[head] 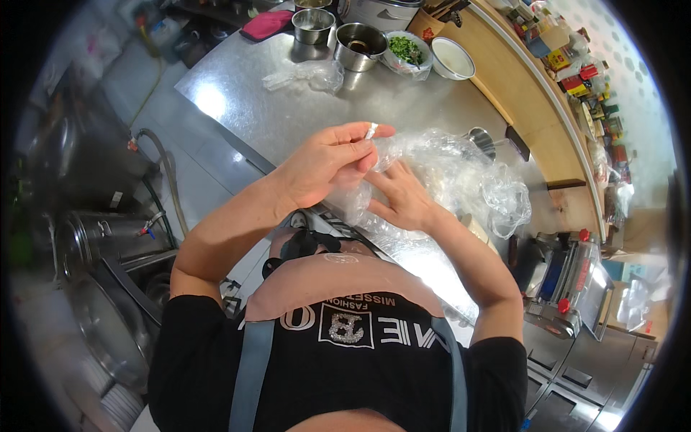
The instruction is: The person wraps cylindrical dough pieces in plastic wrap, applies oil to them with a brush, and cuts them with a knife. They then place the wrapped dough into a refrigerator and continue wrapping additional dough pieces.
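Note:
My left hand [337, 159] is above the steel table, its thumb and fingers pinching the gathered edge of a clear plastic bag [448, 156]. White tape [371, 130] is wrapped around one of its fingers. Just to the right, my right hand [402, 197] has the film between its thumb and fingers; some of its fingertips are hidden in the folds. The bag spreads crumpled over the table beyond my right hand. Something pale lies under or inside it, too blurred by the film to name. A metal cup [481, 141] lies at its far side.
At the table's [243, 97] back stand a steel pot [360, 46] with dark liquid, a smaller steel pot [313, 26], chopped greens [406, 51] in a plastic-lined bowl and a white bowl [452, 58]. Another plastic bag [307, 76] lies before them. A roller machine [567, 286] stands at right.

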A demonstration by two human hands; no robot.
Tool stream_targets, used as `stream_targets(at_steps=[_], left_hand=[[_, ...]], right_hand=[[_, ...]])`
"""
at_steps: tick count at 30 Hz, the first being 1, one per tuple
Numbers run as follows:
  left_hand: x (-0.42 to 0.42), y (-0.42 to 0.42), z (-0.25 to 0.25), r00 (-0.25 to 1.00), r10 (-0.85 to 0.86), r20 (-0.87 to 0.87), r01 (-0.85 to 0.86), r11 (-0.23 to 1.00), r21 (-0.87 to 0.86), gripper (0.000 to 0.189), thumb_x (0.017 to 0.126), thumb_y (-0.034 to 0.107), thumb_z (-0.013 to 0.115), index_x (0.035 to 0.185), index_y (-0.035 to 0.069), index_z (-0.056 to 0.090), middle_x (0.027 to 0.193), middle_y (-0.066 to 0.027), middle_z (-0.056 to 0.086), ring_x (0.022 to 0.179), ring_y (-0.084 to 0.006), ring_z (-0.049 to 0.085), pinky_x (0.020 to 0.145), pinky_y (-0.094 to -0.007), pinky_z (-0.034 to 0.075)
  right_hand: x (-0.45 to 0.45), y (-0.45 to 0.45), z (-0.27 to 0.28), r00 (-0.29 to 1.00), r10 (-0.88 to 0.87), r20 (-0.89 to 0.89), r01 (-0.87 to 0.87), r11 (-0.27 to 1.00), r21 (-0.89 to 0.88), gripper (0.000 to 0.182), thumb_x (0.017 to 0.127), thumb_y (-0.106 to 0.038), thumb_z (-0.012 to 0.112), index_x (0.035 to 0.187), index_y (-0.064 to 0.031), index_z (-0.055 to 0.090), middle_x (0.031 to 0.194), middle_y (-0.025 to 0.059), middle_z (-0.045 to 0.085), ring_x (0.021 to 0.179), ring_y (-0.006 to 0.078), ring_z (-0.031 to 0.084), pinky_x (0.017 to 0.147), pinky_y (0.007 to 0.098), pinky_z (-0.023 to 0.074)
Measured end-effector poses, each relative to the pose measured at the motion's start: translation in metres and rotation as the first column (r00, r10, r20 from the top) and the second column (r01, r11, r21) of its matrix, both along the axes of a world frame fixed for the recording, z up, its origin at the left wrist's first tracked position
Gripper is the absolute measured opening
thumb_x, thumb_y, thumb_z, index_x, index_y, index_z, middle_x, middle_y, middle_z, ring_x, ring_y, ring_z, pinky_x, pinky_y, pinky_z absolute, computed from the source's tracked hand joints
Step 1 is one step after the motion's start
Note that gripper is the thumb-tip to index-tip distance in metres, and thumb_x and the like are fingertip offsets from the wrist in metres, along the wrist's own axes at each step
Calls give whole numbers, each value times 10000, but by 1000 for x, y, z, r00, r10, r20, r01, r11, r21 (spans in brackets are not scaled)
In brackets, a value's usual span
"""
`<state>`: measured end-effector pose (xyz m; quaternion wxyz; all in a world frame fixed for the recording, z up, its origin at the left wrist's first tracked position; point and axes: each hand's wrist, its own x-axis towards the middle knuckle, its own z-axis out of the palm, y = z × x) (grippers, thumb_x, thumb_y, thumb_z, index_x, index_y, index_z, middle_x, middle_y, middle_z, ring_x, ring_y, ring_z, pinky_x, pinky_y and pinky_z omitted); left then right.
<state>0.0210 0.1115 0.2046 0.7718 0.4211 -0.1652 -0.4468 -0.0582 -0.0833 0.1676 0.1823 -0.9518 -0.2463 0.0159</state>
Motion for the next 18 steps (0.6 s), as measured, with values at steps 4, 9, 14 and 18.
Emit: stream_targets(at_steps=[4, 9, 14, 18], left_hand=[[-4, -4, 8, 999, -43, -24, 44, 999, 20, 401, 1002, 102, 404, 1378, -34, 406, 714, 39, 448, 536, -24, 315, 470, -160, 253], [12, 2, 6, 997, -73, -38, 72, 997, -35, 423, 1007, 113, 393, 1389, -64, 363, 711, 39, 433, 523, -20, 283, 462, -158, 228], [5, -9, 18, 993, -108, -44, 109, 994, 18, 411, 989, 95, 440, 1371, -49, 394, 707, 45, 423, 552, -29, 293, 484, -179, 231], [-17, -22, 20, 984, -123, 127, 110, 989, 101, 416, 1000, 117, 431, 1384, -37, 381, 709, 36, 440, 568, -44, 335, 498, -195, 277]], right_hand=[[42, 10, 7, 809, -24, -588, 15, 1000, -19, 609, 777, -352, 678, 1314, -119, 509, 1367, 185, 457, 1273, 370, 418, 1054, 454, 338], [73, -38, -19, 519, 453, -725, 282, 710, 645, 799, 783, -425, 676, 1437, -66, 391, 1457, 190, 389, 1379, 301, 331, 1113, 404, 306], [82, 0, -78, 761, -101, -641, 120, 993, -14, 678, 796, -421, 606, 1358, -60, 493, 1400, 196, 446, 1314, 292, 415, 1066, 417, 355], [50, 42, -88, 969, -198, -149, 136, 927, -351, 557, 818, -367, 597, 1293, -80, 549, 1331, 157, 500, 1266, 328, 448, 1017, 473, 375]])
